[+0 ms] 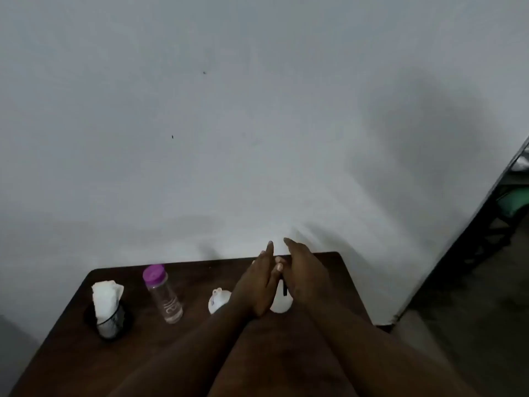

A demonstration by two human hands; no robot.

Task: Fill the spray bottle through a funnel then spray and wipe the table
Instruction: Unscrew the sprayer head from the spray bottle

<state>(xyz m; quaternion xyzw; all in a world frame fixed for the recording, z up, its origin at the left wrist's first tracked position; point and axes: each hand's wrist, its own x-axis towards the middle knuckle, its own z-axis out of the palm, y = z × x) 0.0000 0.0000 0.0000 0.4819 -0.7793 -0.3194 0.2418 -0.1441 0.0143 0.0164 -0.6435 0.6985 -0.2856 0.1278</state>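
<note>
Left hand (255, 285): I saw it reaching forward over the dark table (71, 353), fingers straight and together, palm turned inward toward the other hand. It closed on nothing I could make out.

Right hand (305, 275): it was stretched out just beside the left, fingers extended and loose, its thumb side touching the left hand's fingertips. I could not tell whether it gripped anything beneath it.

White object under the hands (282, 303): a rounded white body sat on the table directly below and between the two hands, with a short dark piece against it near the right palm. It may have been the spray bottle, but the hands hid its top, so I could not tell.

Small white piece (219, 300): it stood on the table just left of the left wrist, near the rounded white body; too blurred for me to name.

Clear bottle (166, 296): upright with a purple cap, well apart from both hands on the left, with a little liquid at its base.

Writing: the clear bottle carried pale lettering down its side, too blurred for me to read. No other label was legible.

Cloth (106, 296): white, bunched upright in a dark mesh cup (110, 322) at the table's far left.

Backdrop: a plain pale wall (229, 124) rose behind the table.
</note>
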